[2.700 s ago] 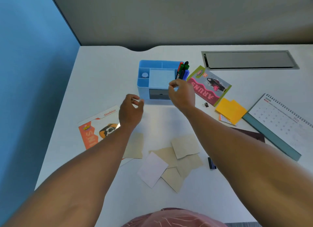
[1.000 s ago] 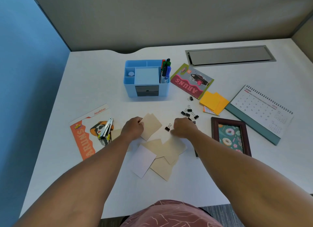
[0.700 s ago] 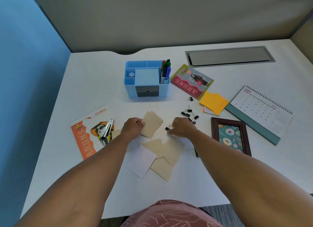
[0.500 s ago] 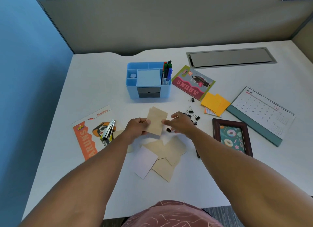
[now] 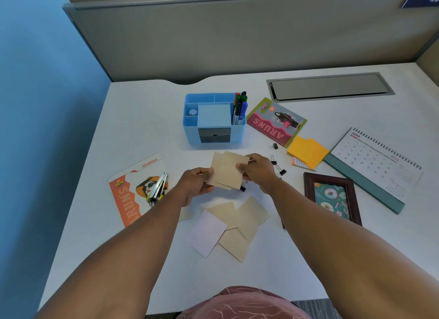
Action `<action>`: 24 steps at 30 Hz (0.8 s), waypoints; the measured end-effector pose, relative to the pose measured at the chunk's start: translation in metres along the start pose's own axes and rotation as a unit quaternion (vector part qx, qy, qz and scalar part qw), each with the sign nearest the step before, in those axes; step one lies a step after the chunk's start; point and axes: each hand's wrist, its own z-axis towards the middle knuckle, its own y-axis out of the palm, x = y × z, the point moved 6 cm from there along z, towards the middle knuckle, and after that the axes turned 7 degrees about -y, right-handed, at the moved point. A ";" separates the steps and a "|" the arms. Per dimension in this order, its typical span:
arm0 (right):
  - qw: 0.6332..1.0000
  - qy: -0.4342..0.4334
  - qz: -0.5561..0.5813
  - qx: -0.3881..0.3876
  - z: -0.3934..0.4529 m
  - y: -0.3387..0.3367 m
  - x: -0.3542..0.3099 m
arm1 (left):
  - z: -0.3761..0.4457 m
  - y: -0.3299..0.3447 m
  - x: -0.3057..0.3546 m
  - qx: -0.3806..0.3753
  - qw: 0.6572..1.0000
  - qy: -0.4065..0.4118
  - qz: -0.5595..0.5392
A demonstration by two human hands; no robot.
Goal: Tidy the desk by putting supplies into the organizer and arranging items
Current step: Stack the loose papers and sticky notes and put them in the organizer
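Tan cards (image 5: 226, 170): two, overlapped, held above the desk (image 5: 142, 119) just in front of the blue organizer (image 5: 213, 119); left hand (image 5: 196, 184) pinches the left edge, right hand (image 5: 257, 170) the right edge. Binder clip (image 5: 242, 188): beneath the cards. More loose cards (image 5: 237, 220): nearer the person. Stapler (image 5: 159, 184): left, on an orange booklet (image 5: 129, 197). Clips (image 5: 278, 166), orange notes (image 5: 307, 150), picture frame (image 5: 331, 196), calendar (image 5: 377, 161): right.
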 end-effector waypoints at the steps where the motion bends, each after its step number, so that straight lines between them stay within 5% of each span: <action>1: 1.000 0.005 0.009 -0.009 0.000 0.002 0.000 | -0.001 0.001 0.001 -0.008 1.000 0.000 0.007; 7: 0.999 0.019 0.016 -0.037 0.002 0.009 0.001 | -0.007 0.009 0.004 -0.063 0.997 -0.009 0.047; 10: 0.996 0.036 -0.023 -0.081 0.003 0.005 0.005 | -0.010 0.008 0.000 -0.057 0.982 0.006 0.180; 15: 0.961 0.036 -0.213 -0.174 0.005 -0.006 0.016 | -0.014 0.016 -0.006 -0.057 0.848 0.141 0.507; 24: 0.925 0.048 -0.326 -0.188 -0.001 -0.017 0.029 | -0.020 0.053 -0.018 -0.034 0.736 0.204 0.645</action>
